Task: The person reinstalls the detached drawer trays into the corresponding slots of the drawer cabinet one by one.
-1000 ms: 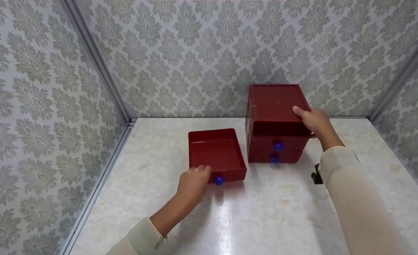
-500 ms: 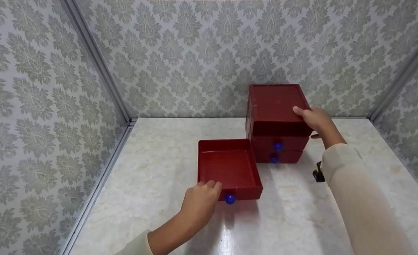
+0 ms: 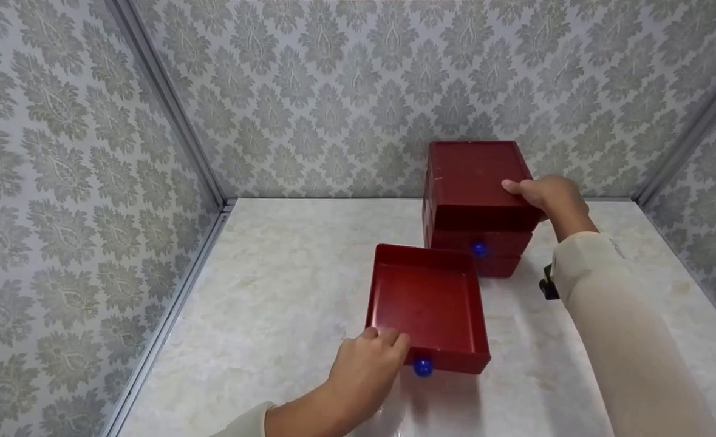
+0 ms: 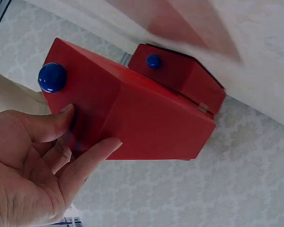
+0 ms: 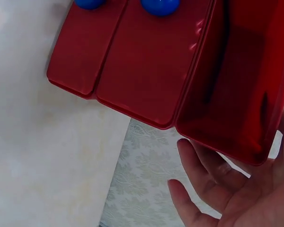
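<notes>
A red drawer (image 3: 424, 303) with a blue round knob (image 3: 422, 366) hangs a little above the table, its inside bare. My left hand (image 3: 364, 376) pinches the left corner of its front panel; in the left wrist view, the thumb lies on the front and a finger along the side of the drawer (image 4: 156, 118). Behind it stands a red drawer cabinet (image 3: 476, 173) with an open top slot and two shut drawers below. My right hand (image 3: 552, 197) holds the cabinet's upper right edge, thumb on top and fingers by the side. Some right fingers (image 5: 191, 163) stand apart from it.
A small black object (image 3: 549, 285) lies right of the cabinet, partly behind the right sleeve (image 3: 613, 315). The pale marbled table (image 3: 285, 273) is bounded by patterned walls (image 3: 309, 109) at the back and both sides.
My left hand has carried the drawer to the right and nearer to me, so that it now overlaps the cabinet's lower left front in the head view. My right hand stays at the cabinet.
</notes>
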A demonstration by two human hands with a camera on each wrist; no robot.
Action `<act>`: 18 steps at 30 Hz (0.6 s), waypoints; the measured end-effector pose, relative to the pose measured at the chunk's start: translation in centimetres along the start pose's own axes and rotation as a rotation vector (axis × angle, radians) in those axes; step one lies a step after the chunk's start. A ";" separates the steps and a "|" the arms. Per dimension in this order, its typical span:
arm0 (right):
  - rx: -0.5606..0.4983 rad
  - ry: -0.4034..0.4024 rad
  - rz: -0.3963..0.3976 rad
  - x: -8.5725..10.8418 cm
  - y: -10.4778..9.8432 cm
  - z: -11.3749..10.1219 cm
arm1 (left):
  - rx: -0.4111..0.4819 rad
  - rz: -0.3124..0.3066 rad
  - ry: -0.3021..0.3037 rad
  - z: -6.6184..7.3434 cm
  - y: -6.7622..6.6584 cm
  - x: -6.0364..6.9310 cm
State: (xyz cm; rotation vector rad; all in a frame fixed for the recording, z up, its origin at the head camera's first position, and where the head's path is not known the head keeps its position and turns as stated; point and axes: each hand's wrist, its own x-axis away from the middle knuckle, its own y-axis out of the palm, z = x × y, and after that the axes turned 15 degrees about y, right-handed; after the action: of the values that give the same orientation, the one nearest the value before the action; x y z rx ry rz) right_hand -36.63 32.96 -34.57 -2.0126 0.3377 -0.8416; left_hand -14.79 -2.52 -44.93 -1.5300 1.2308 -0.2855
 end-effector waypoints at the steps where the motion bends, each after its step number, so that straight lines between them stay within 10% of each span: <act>1: 0.022 0.003 0.028 0.2 -0.1 -0.1 | 0.001 0.001 0.008 0.2 -0.1 -0.3; 18: 0.088 0.003 0.152 1.0 0.2 -0.4 | 0.026 0.141 0.056 2.1 -0.2 -5.4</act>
State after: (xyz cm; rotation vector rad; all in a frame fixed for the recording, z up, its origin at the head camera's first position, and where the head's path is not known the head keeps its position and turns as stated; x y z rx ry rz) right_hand -36.13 32.06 -34.11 -1.8794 0.4418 -0.7514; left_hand -15.44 3.01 -43.30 -1.4134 1.3671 -0.2517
